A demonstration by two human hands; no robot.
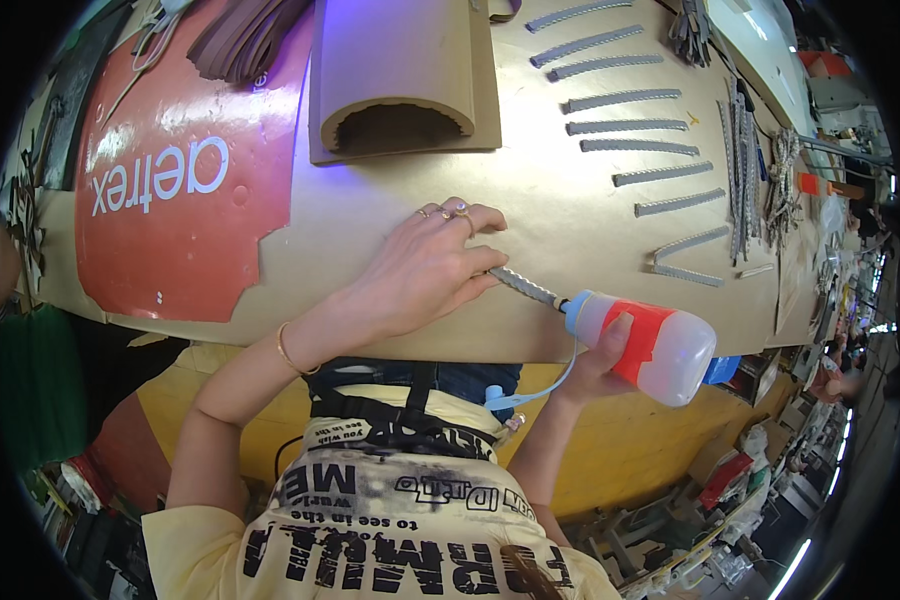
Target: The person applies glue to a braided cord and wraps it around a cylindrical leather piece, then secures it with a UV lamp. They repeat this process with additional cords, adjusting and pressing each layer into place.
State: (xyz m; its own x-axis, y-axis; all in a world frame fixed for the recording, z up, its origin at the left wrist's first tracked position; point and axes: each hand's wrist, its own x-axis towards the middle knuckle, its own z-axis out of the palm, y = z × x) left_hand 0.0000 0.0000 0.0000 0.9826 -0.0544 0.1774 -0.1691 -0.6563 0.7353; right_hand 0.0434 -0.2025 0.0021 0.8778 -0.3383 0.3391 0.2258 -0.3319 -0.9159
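Note:
My left hand (432,262) rests on the gold-coloured table covering, its thumb and fingers closed on one end of a short grey braided strip (526,286). My right hand (600,368) grips a translucent squeeze bottle (682,352) with a red band, tilted sideways near the table's front edge. The bottle's dark nozzle tip meets the strip's other end; whether it touches, I cannot tell. From its light blue collar a blue cap (496,398) hangs on a strap. Several similar grey strips (625,100) lie in a column at the right, and a folded strip (688,258) lies below them.
A brown arched form (400,75) on a flat base stands at the back centre. Left of it are a red sheet (170,200) and a bundle of brown strips (240,40). Long braided strips (742,170) lie along the right side. A blue box (722,369) sits past the front edge.

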